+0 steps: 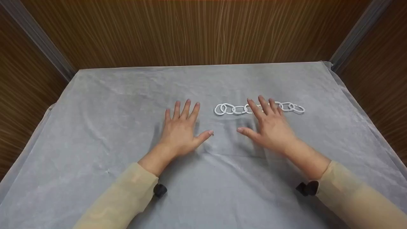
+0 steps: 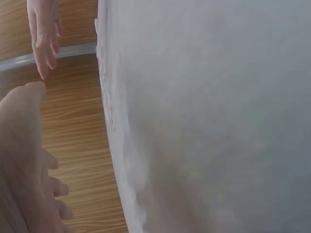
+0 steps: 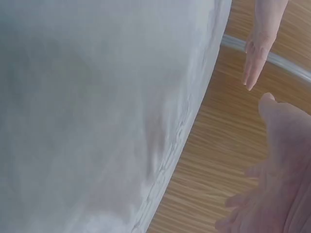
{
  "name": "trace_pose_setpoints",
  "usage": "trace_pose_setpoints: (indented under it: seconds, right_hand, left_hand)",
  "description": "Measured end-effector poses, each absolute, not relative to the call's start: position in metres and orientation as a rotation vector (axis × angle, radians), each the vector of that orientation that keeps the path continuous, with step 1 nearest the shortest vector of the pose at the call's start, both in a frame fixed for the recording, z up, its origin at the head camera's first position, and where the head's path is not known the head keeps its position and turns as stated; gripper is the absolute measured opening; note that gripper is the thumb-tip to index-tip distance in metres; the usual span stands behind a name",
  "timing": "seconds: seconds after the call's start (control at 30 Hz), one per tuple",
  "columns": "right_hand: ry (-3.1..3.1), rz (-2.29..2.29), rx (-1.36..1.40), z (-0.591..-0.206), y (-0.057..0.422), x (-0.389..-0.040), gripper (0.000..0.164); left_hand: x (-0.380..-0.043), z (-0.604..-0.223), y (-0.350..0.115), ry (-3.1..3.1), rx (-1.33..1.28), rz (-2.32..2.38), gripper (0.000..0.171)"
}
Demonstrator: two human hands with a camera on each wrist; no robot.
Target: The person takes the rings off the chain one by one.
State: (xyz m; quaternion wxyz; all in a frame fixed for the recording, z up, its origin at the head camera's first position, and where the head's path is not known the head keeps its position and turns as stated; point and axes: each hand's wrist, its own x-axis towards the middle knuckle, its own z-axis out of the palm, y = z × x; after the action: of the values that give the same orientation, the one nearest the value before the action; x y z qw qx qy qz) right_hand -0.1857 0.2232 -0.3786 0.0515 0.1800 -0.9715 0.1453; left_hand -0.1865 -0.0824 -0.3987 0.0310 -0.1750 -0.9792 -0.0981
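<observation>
A chain of white oval links (image 1: 239, 110) lies stretched left to right on the grey cloth, right of the middle in the head view. My right hand (image 1: 274, 128) hovers palm down with fingers spread, and its fingers hide the chain's middle links from the head camera. To the left, my left hand (image 1: 180, 133) is also held over the cloth with fingers straight and spread, apart from the chain. Neither hand holds anything. Both wrist views show the hands raised above the cloth, the left hand (image 2: 24, 160) and the right hand (image 3: 282, 170) each with the thumb out.
A grey, slightly creased cloth (image 1: 95, 121) covers the table. Brown wood-grain panels (image 1: 203, 31) stand behind it and at both sides, with grey metal posts (image 1: 359, 35) at the corners. Each sleeve carries a small black device (image 1: 160, 190) near the wrist.
</observation>
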Motion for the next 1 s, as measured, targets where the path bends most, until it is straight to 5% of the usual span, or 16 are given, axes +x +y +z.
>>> trace_pose_setpoints:
  seconds: [0.6, 1.0]
  right_hand:
    - [-2.804, 0.922, 0.669, -0.388, 0.226, -0.265, 0.066]
    - [-2.864, 1.190, 0.565, -0.410, 0.216, -0.300, 0.044]
  left_hand:
    - [-0.258, -0.408, -0.064, -2.796, -0.886, -0.859, 0.084]
    - [-0.289, -0.422, -0.050, -2.751, -0.815, -1.467, 0.068]
